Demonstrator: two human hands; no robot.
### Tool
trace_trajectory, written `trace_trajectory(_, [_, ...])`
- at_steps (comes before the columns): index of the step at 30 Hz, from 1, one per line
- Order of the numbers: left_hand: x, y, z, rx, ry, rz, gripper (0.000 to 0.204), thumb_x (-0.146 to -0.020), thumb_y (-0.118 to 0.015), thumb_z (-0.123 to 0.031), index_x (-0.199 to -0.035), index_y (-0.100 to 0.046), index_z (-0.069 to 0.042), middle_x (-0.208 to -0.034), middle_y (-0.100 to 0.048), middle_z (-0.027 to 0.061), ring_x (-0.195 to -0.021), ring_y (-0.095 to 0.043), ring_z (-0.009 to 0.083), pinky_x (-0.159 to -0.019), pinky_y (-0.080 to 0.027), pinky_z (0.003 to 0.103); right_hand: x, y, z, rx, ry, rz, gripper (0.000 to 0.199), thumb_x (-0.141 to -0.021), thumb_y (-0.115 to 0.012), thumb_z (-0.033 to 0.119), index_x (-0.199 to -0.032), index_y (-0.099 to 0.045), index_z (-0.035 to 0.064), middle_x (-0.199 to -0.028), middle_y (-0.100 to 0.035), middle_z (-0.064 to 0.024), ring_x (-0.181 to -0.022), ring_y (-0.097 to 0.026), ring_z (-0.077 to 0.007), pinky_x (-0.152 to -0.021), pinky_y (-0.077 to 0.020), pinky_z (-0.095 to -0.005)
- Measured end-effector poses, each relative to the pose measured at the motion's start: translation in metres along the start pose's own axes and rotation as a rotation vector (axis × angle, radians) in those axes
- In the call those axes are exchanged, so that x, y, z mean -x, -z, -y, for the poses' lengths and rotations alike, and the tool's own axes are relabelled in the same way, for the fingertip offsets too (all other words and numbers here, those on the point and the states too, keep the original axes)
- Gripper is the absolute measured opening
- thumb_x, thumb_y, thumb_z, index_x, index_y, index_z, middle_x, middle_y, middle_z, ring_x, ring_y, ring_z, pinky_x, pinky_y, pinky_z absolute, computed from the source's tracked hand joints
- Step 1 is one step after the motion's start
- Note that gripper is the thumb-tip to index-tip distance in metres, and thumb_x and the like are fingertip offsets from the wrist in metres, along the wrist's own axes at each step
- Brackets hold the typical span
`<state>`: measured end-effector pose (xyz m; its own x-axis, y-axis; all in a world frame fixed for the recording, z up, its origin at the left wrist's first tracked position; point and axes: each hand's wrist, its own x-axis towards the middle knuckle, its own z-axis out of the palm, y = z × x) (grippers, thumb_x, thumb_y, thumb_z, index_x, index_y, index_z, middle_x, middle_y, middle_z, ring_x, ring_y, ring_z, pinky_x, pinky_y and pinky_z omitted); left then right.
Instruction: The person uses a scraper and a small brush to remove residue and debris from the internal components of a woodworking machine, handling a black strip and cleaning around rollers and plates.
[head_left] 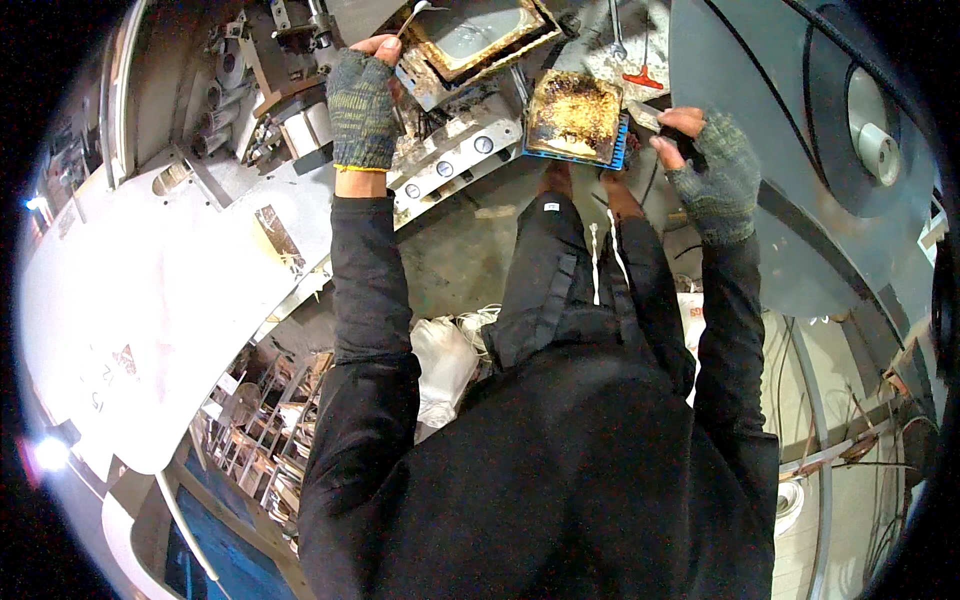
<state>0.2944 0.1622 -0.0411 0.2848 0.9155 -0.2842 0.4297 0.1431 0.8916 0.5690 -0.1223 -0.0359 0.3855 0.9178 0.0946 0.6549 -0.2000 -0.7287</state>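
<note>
Our left hand (366,92), in a grey knitted fingerless glove (361,128), pinches a thin tan stick (410,20) with a whitish end, near the stained rectangular metal tray (468,69) to its right. We expect the stick to be light and stiff, best held by its bare shaft. Our right hand (712,165) grasps a short, flat pale piece (645,116), probably light too, near the brown-and-yellow crusted square slab (572,115) to its left.
</note>
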Motion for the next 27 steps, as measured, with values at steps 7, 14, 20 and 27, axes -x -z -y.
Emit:
trace_trajectory(7, [-0.017,-0.004,0.049,-0.420,-0.192,-0.050,0.044,-0.101,-0.070,-0.042,-0.109,-0.076,0.001,-0.081,-0.073,0.0121,-0.074,-0.068,0.0225,-0.072,-0.054,0.039,-0.002,0.000,-0.003,-0.016,-0.002,0.002,0.029,-0.083,-0.087,0.013,-0.110,-0.077,0.0101,-0.108,-0.076,-0.0108,-0.098,-0.072,-0.0280,-0.087,-0.0560,-0.0376])
trace_trajectory(14, [-0.025,-0.016,0.073,-0.270,-0.186,-0.043,0.035,-0.103,-0.071,-0.037,-0.109,-0.074,-0.003,-0.081,-0.065,-0.0004,-0.066,-0.056,0.0112,-0.061,-0.047,0.029,0.001,-0.003,-0.005,0.035,0.016,-0.007,0.030,-0.083,-0.087,0.014,-0.110,-0.077,0.0101,-0.108,-0.076,-0.0104,-0.097,-0.072,-0.0274,-0.085,-0.0564,-0.0376])
trace_trajectory(20, [-0.008,-0.027,0.034,-0.374,-0.316,-0.102,0.042,-0.105,-0.069,-0.041,-0.108,-0.072,0.000,-0.086,-0.069,0.0076,-0.079,-0.063,0.0188,-0.076,-0.051,0.036,0.001,-0.004,-0.009,0.030,0.023,-0.006,0.029,-0.083,-0.087,0.014,-0.111,-0.076,0.0092,-0.107,-0.076,-0.0103,-0.095,-0.072,-0.0270,-0.083,-0.0568,-0.0366])
trace_trajectory(27, [0.003,-0.023,0.015,-0.425,-0.273,-0.167,0.045,-0.105,-0.067,-0.043,-0.097,-0.072,0.001,-0.083,-0.070,0.0105,-0.077,-0.062,0.0188,-0.074,-0.051,0.037,0.000,-0.004,-0.010,0.047,0.088,-0.036,0.029,-0.084,-0.086,0.014,-0.111,-0.076,0.0104,-0.108,-0.076,-0.0085,-0.095,-0.072,-0.0267,-0.083,-0.0564,-0.0367])
